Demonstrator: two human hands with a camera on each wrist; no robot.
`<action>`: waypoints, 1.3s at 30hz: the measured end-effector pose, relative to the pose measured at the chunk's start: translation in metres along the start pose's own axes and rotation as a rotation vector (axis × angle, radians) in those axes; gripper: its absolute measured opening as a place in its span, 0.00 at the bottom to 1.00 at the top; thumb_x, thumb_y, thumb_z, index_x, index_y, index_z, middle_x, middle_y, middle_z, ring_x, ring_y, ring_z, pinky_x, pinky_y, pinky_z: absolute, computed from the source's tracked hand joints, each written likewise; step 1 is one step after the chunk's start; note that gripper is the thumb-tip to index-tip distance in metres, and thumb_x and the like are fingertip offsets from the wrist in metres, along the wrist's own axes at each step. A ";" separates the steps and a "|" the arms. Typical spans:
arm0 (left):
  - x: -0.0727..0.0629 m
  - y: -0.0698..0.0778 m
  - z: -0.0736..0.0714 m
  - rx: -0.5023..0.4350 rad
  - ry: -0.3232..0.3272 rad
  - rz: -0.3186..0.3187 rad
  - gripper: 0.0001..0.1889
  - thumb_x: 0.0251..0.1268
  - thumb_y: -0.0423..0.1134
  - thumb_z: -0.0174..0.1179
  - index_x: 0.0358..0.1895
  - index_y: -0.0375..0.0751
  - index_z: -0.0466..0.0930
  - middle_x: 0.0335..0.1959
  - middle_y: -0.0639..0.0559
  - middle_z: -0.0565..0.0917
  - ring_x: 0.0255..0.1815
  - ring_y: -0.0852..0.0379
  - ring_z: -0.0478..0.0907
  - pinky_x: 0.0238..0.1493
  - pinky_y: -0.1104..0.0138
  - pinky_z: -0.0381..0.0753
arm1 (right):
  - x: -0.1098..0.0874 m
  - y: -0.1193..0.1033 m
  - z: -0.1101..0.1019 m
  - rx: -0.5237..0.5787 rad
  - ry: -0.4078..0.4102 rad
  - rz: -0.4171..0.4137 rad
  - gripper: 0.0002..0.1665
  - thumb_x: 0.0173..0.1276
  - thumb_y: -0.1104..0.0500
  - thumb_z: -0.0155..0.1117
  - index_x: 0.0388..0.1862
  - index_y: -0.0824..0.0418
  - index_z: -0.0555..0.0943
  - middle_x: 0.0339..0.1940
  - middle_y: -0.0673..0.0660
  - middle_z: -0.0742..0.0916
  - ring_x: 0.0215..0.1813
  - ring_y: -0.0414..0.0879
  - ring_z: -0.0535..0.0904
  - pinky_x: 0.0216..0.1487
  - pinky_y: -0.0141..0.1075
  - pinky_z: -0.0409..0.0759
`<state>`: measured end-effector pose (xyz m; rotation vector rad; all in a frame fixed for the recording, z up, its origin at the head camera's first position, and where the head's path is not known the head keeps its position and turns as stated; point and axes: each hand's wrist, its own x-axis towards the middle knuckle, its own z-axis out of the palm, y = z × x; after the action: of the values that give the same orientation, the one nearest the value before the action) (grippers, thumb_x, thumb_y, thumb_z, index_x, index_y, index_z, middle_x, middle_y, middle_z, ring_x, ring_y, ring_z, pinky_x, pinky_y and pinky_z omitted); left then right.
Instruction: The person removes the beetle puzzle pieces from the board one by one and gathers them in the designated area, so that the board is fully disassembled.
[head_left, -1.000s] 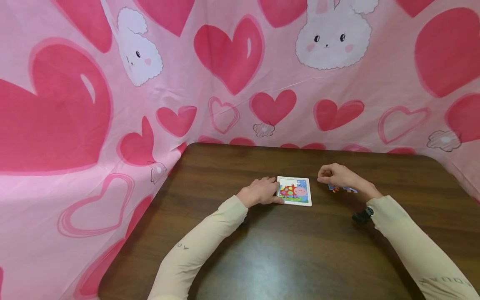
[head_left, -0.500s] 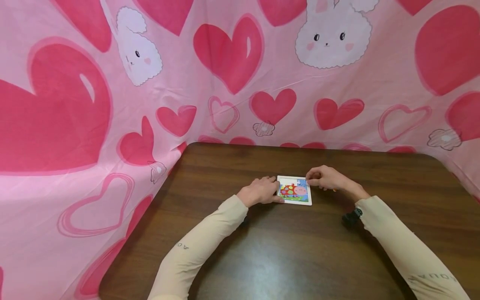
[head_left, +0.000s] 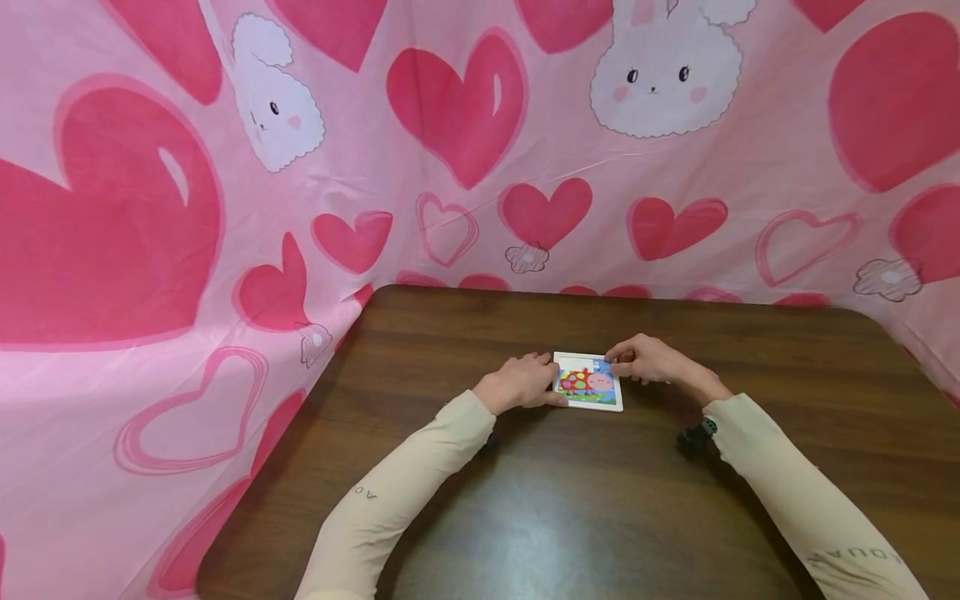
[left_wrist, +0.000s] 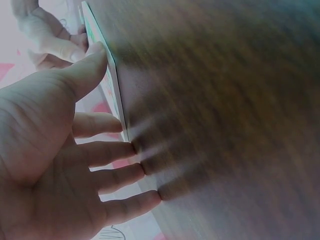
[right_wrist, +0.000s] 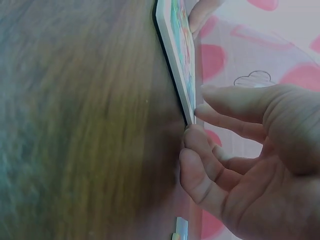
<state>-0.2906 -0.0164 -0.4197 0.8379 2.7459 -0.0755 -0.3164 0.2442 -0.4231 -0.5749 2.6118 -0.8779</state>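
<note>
A white-framed jigsaw puzzle lies on the table, its picture a red spotted ladybug with a pink face on blue and green. A white area without picture shows at its upper left. My left hand rests at the frame's left side, fingers extended in the left wrist view and thumb at the near edge. My right hand is over the upper right corner, fingers bent. In the right wrist view its index fingertip meets the puzzle and the thumb is close beside it. I cannot tell whether it pinches a piece.
The dark wooden table extends all round the puzzle. Low in the right wrist view a small bluish piece lies beyond the right hand. A pink cloth with hearts and rabbits hangs behind the table and along its left side.
My right hand has moved left from the loose blue pieces to the puzzle's upper right corner, its fingertips now over the picture's edge. The left hand and the frame have stayed in place.
</note>
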 end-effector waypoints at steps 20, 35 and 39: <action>-0.001 0.000 0.001 -0.001 0.014 0.003 0.38 0.63 0.68 0.55 0.71 0.50 0.67 0.77 0.47 0.63 0.76 0.47 0.62 0.73 0.50 0.64 | 0.011 -0.012 0.009 -0.122 0.029 -0.010 0.19 0.63 0.57 0.71 0.46 0.67 0.78 0.31 0.57 0.79 0.26 0.44 0.72 0.25 0.34 0.74; 0.000 0.000 0.002 0.007 0.018 0.001 0.39 0.63 0.69 0.54 0.72 0.49 0.66 0.76 0.47 0.63 0.76 0.46 0.61 0.72 0.50 0.64 | 0.012 -0.015 0.009 -0.089 0.043 -0.005 0.21 0.63 0.60 0.71 0.45 0.62 0.68 0.32 0.58 0.76 0.31 0.47 0.72 0.30 0.36 0.73; -0.001 0.000 0.001 0.007 0.019 0.003 0.39 0.63 0.69 0.54 0.71 0.49 0.67 0.76 0.47 0.63 0.76 0.46 0.61 0.72 0.50 0.64 | 0.010 -0.018 0.010 -0.081 0.034 0.004 0.21 0.64 0.60 0.69 0.46 0.62 0.66 0.32 0.58 0.76 0.27 0.47 0.72 0.27 0.36 0.74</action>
<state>-0.2899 -0.0167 -0.4206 0.8495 2.7637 -0.0765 -0.3164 0.2217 -0.4212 -0.5799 2.6892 -0.7898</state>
